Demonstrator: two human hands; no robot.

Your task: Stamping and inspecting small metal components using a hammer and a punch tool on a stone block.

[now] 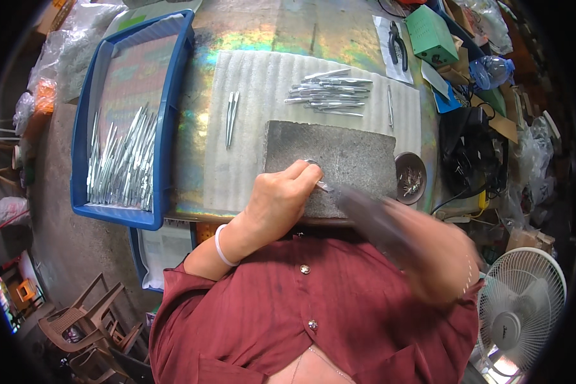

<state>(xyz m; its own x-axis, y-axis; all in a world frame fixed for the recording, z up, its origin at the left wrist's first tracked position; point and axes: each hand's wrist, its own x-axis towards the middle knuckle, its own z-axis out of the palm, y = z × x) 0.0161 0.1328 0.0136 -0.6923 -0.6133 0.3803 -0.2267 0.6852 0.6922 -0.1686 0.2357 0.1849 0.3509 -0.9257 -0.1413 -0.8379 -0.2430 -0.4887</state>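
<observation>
Over the near edge of a grey block (329, 150), my left hand (281, 198) is closed in a pinch around a slim silver metal piece (324, 187). Most of that piece is hidden by the fingers. My right hand (422, 224), smeared by motion, grips a dark hammer-like tool (371, 217) just right of the left hand. The blur hides the tool's exact shape. Beyond the block, a pile of slim silver pieces (329, 93) lies on a white foam sheet (256, 83). Pointed silver pieces (232, 120) lie to the left, and a single one (390, 107) to the right.
A blue tray (164, 128) at the left holds many pointed silver pieces (125, 160). Right of the block stands a round bowl (422, 171) with tiny metal bits. Farther right are black-handled pliers (398, 48), a green box (431, 33), a plastic bottle (491, 72) and a fan (521, 307).
</observation>
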